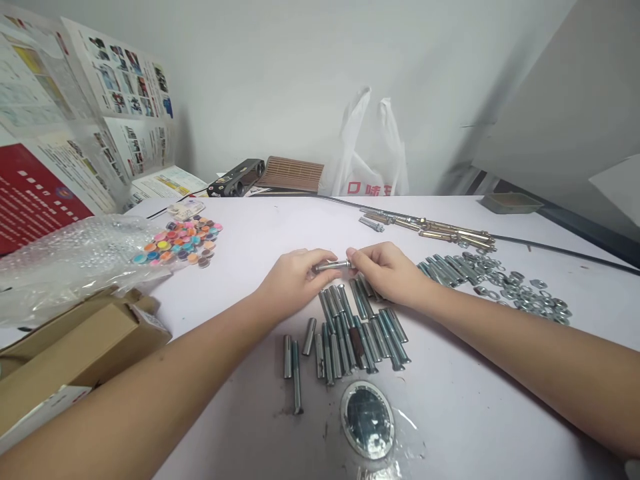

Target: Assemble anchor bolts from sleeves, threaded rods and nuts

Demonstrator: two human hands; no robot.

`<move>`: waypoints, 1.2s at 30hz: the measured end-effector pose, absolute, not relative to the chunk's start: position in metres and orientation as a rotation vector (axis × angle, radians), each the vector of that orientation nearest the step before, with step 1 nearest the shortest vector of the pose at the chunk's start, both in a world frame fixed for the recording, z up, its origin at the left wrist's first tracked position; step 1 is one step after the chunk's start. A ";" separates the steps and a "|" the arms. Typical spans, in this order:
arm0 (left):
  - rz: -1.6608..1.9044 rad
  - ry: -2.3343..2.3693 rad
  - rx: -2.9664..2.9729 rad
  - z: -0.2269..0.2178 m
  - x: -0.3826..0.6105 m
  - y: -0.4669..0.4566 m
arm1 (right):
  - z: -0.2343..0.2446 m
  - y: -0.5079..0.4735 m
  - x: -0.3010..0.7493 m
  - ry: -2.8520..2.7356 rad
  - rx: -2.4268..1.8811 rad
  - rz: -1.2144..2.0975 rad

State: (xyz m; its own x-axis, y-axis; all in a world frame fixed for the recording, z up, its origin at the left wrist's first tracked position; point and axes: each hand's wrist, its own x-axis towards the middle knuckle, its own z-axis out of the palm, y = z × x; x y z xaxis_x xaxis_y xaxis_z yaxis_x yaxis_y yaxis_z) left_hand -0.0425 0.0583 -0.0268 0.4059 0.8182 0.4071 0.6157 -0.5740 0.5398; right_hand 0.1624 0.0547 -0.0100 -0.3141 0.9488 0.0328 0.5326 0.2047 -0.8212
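Between my two hands lies a silvery expansion bolt [333, 266], held roughly level above the table. My left hand [295, 277] pinches its left end between thumb and fingers. At the right end, the thumb and fingers of my right hand [385, 267] are closed on it; the small part there is mostly covered by the fingertips. Just below my hands, loose bolts with flared ends [345, 340] and metal sleeves [320, 357] lie in a cluster. To the right, nuts and washers [525, 293] are heaped beside more sleeves [445, 269].
Brass-coloured and silver anchor bolts [450, 233] lie at the back right, near a long black rod [560, 249]. A round dark disc [367, 420] sits at the front. Colourful discs [183, 241], plastic wrap [80, 253] and a cardboard box [85, 360] occupy the left; a white bag [370, 153] stands behind.
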 end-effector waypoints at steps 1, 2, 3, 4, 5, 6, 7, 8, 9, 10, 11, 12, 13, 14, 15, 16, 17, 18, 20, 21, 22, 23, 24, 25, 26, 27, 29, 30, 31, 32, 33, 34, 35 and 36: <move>0.947 1.271 2.302 -0.026 -0.043 0.059 | -0.011 0.056 0.164 -1.881 -1.383 1.009; 0.952 1.281 2.252 -0.025 -0.044 0.059 | -0.013 0.058 0.165 -1.840 -1.387 1.013; 0.955 1.276 2.213 -0.024 -0.044 0.059 | -0.014 0.060 0.166 -1.812 -1.383 1.000; 0.958 1.258 2.190 -0.023 -0.045 0.059 | -0.015 0.061 0.167 -1.798 -1.374 0.978; 0.961 1.230 2.178 -0.022 -0.045 0.059 | -0.016 0.062 0.168 -1.798 -1.364 0.954; 0.959 1.198 2.176 -0.022 -0.045 0.059 | -0.016 0.063 0.168 -1.805 -1.351 0.935; 0.961 1.169 2.173 -0.021 -0.045 0.059 | -0.016 0.063 0.169 -1.812 -1.339 0.927; 0.967 1.151 2.168 -0.022 -0.045 0.059 | -0.016 0.063 0.169 -1.816 -1.332 0.929; 0.976 1.144 2.160 -0.022 -0.045 0.059 | -0.015 0.063 0.169 -1.819 -1.332 0.943; 0.988 1.144 2.154 -0.022 -0.045 0.059 | -0.014 0.062 0.169 -1.820 -1.342 0.960; 1.002 1.149 2.154 -0.023 -0.045 0.059 | -0.013 0.062 0.169 -1.819 -1.360 0.981; 1.014 1.157 2.163 -0.023 -0.045 0.058 | -0.012 0.061 0.170 -1.819 -1.381 1.006; 1.022 1.166 2.180 -0.023 -0.045 0.058 | -0.011 0.061 0.170 -1.821 -1.401 1.025; 1.025 1.172 2.205 -0.023 -0.045 0.058 | -0.011 0.061 0.171 -1.828 -1.411 1.032; 1.032 1.172 2.225 -0.023 -0.045 0.058 | -0.010 0.061 0.171 -1.843 -1.409 1.023; 1.039 1.170 2.235 -0.023 -0.046 0.057 | -0.010 0.061 0.172 -1.863 -1.393 1.002; 1.048 1.163 2.231 -0.023 -0.046 0.057 | -0.010 0.061 0.173 -1.886 -1.361 0.969; 1.062 1.156 2.215 -0.022 -0.046 0.057 | -0.011 0.061 0.174 -1.915 -1.317 0.935; 1.094 1.149 2.166 -0.022 -0.047 0.058 | -0.012 0.061 0.174 -1.960 -1.232 0.923; 1.104 1.149 2.140 -0.022 -0.047 0.058 | -0.012 0.060 0.174 -1.974 -1.197 0.942; 1.108 1.151 2.121 -0.022 -0.048 0.059 | -0.013 0.059 0.174 -1.989 -1.171 0.960; 1.106 1.154 2.110 -0.023 -0.048 0.059 | -0.013 0.059 0.174 -2.007 -1.160 0.959; 1.100 1.157 2.108 -0.023 -0.048 0.059 | -0.014 0.059 0.174 -2.027 -1.160 0.936; 1.095 1.156 2.110 -0.023 -0.048 0.059 | -0.014 0.058 0.174 -2.043 -1.169 0.898; 1.096 1.155 2.115 -0.022 -0.047 0.059 | -0.014 0.059 0.174 -2.052 -1.183 0.859; 1.097 1.154 2.120 -0.022 -0.047 0.059 | -0.014 0.059 0.174 -2.048 -1.199 0.825; 1.112 1.158 2.110 -0.022 -0.047 0.058 | -0.013 0.059 0.174 -2.023 -1.209 0.798; 1.121 1.164 2.093 -0.022 -0.047 0.058 | -0.013 0.059 0.174 -2.014 -1.208 0.810; 1.124 1.175 2.070 -0.021 -0.047 0.058 | -0.012 0.059 0.174 -2.017 -1.207 0.827; 1.124 1.186 2.048 -0.021 -0.047 0.059 | -0.012 0.058 0.174 -2.031 -1.207 0.838; 1.124 1.195 2.029 -0.021 -0.047 0.059 | -0.012 0.058 0.174 -2.049 -1.212 0.841; 1.120 1.201 2.020 -0.021 -0.047 0.059 | -0.011 0.057 0.173 -2.069 -1.216 0.831; 1.117 1.205 2.019 -0.021 -0.047 0.059 | -0.011 0.057 0.173 -2.090 -1.208 0.801; 1.118 1.206 2.025 -0.021 -0.047 0.059 | -0.012 0.056 0.172 -2.108 -1.191 0.762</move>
State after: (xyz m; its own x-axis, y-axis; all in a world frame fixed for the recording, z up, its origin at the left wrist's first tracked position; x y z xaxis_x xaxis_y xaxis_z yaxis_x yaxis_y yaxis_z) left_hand -0.0466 0.0590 -0.0208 0.2605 0.8858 0.3841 0.4501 -0.4634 0.7633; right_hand 0.1725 0.0564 -0.0115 -0.4220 0.8809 0.2141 0.5404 0.4341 -0.7208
